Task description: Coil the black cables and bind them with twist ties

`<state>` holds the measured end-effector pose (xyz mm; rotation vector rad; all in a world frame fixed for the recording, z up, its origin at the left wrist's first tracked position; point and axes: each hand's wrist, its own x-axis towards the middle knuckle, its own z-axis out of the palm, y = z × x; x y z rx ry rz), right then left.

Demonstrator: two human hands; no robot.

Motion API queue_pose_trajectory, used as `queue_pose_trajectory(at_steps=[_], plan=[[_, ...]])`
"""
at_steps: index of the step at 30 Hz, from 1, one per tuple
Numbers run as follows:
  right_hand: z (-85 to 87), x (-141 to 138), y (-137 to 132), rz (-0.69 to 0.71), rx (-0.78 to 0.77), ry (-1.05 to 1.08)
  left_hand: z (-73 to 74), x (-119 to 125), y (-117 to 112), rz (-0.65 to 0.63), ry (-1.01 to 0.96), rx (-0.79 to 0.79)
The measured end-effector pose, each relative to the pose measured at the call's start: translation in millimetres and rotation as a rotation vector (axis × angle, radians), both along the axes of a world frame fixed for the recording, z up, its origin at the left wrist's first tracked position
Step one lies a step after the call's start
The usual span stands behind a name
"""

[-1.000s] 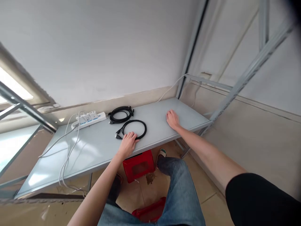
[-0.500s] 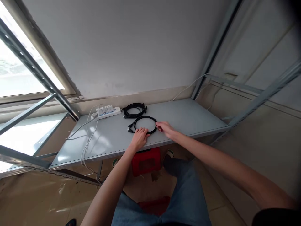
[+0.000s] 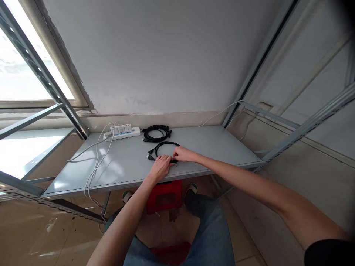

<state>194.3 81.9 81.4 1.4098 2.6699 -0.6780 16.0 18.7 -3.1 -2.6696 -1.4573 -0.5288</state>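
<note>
A black cable [image 3: 168,143] lies in a loose coil on the grey shelf [image 3: 133,162], its plug ends [image 3: 150,157] pointing left. My left hand [image 3: 161,167] presses down on the front of this coil, fingers curled over the cable. Close beside it, my right hand [image 3: 183,153] pinches at the coil's front right part. A thin dark strand [image 3: 176,164], like a twist tie, sticks out below the right fingertips. What exactly lies between those fingertips is hidden. Behind, a second black cable coil [image 3: 157,139] rests untouched.
A white power strip [image 3: 134,132] with plugged-in adapters stands at the back left. White cords [image 3: 95,170] run from it over the front edge. Metal uprights [image 3: 244,88] frame the shelf, with the wall behind. A red box [image 3: 165,197] sits on the floor underneath.
My right hand has moved from the coil's right side to its front, close to my left hand. The left hand still holds the coil down. The camera view has shifted slightly.
</note>
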Motion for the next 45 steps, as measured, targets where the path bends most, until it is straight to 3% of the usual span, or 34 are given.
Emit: queue_pose_trajectory(at_steps=[4, 6, 11, 13, 24, 31, 36, 45], plan=[[18.0, -0.5, 2.3, 0.167, -0.189, -0.185, 0.8, 1.2, -2.0, -0.005, 0.045, 0.009], [15.3, -0.2, -3.0, 0.231, -0.153, -0.280, 1.3, 1.4, -2.2, 0.000, 0.037, 0.010], [-19.1, 4.4, -30.4, 0.265, 0.376, -0.327, 0.8, 0.4, -2.6, 0.008, 0.014, 0.031], [-30.0, 8.2, -36.9, 0.289, 0.520, -0.315, 0.1, 0.2, -2.9, 0.013, 0.012, 0.043], [-38.6, 16.3, -23.6, 0.546, 0.888, -0.319, -5.1, 0.1, 1.0, 0.035, -0.027, 0.022], [-41.3, 25.5, -20.6, 0.656, 0.918, -0.312, -4.6, 0.6, 1.6, 0.042, -0.013, 0.018], [-42.8, 34.3, -16.2, 0.664, 0.882, -0.188, -1.3, 0.7, 1.3, 0.039, -0.010, -0.008], [-48.8, 33.4, -23.6, 0.450, 0.811, -0.062, -0.8, 0.0, 1.1, 0.052, -0.051, -0.030]])
